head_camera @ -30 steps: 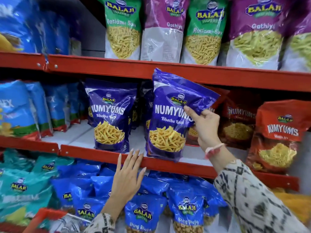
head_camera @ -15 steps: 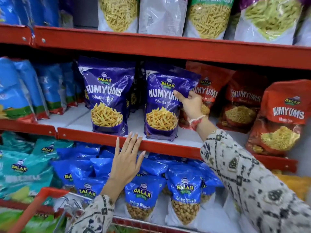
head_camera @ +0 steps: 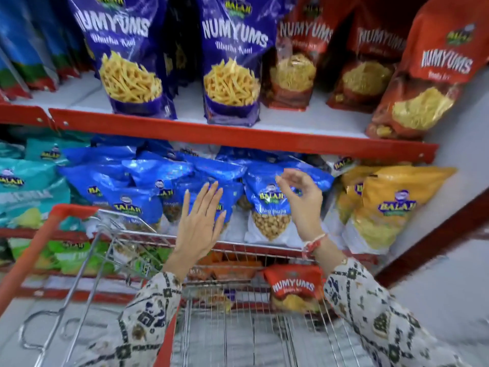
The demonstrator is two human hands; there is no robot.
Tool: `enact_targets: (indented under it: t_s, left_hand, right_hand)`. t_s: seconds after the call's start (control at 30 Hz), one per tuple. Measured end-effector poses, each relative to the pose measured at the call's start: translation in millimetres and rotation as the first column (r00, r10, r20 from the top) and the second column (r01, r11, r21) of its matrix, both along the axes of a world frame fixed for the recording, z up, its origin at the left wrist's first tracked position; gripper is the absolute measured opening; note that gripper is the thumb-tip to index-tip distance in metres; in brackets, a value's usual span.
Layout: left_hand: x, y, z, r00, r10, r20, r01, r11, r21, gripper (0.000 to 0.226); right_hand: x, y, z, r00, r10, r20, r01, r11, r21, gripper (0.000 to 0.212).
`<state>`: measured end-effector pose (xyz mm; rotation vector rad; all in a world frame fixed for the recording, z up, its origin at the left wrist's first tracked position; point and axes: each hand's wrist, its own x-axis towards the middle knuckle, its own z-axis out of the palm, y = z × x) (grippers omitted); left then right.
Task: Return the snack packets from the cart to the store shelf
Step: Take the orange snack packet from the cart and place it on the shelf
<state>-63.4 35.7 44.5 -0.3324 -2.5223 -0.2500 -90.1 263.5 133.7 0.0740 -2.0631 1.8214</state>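
Two purple Numyums packets stand upright on the red-edged shelf; the right one is the packet my right hand held a moment ago. My right hand hangs empty above the wire cart, fingers loosely curled and apart. My left hand is flat and spread, palm toward the blue packets, holding nothing. A red Numyums packet stands inside the cart at its far right. Orange packets lie behind it in the cart.
Red Numyums packets fill the right of the upper shelf. Below sit blue Balaji packets, teal ones at left and yellow ones at right. The cart's red frame runs along the left. A grey wall closes the right.
My right hand let go of the purple packet, which now stands on the shelf, and dropped toward the cart. My left hand lowered slightly. The view tilted down.
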Motion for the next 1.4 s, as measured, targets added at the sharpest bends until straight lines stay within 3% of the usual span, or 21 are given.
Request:
enact_targets:
  t_s: [0.23,0.4,0.53,0.7,0.83,0.93,1.07,1.2,1.27,1.4]
  left_hand:
    - [35.0,32.6,-59.7,0.974,-0.048,0.223,0.071,0.993,-0.096,0.057]
    - [40.4,49.0,-79.1,0.953,-0.034,0.301,0.081,0.986,-0.145,0.057]
    - [40.0,54.1,-98.2,0.946,-0.02,0.322,0.079,0.982,-0.171,0.057]
    - [34.8,50.5,-117.1,0.942,0.014,0.334,0.047,0.983,-0.175,0.057]
    - [34.1,51.6,-125.4,0.95,0.025,0.312,0.034,0.983,-0.18,0.058]
    - [32.4,52.5,-133.2,0.961,0.032,0.276,0.021,0.982,-0.188,0.058]
    - [31.2,51.3,-136.0,0.964,0.012,0.266,0.029,0.988,-0.149,0.058]
    - [33.3,50.4,-129.4,0.966,-0.004,0.258,0.033,0.994,-0.109,0.055]
    - [34.7,50.3,-124.5,0.966,-0.017,0.258,0.041,0.995,-0.087,0.054]
    - [40.7,47.4,-111.1,0.96,-0.009,0.28,0.016,1.0,-0.024,0.053]
  right_hand:
    - [81.0,59.7,-139.2,0.913,-0.058,0.405,-0.039,0.973,0.227,0.018]
    - [106.6,96.4,-202.1,0.691,-0.173,0.702,-0.153,0.914,0.376,0.031]
    - [106.4,116.6,-233.0,0.543,-0.223,0.809,-0.292,0.853,0.432,0.049]
    - [84.1,125.7,-255.7,0.525,-0.153,0.837,-0.299,0.888,0.349,0.075]
    - [64.0,128.5,-265.7,0.536,-0.123,0.835,-0.313,0.89,0.332,0.048]
    - [49.9,134.5,-282.5,0.519,-0.085,0.85,-0.361,0.88,0.308,0.049]
    - [42.9,131.7,-294.1,0.525,-0.157,0.837,-0.256,0.908,0.331,0.044]
    - [49.0,118.0,-280.0,0.533,-0.145,0.833,-0.222,0.927,0.303,0.02]
    - [55.7,115.5,-271.6,0.555,-0.157,0.817,-0.198,0.929,0.313,0.023]
    - [66.6,108.7,-231.4,0.633,-0.144,0.761,-0.144,0.943,0.299,0.05]
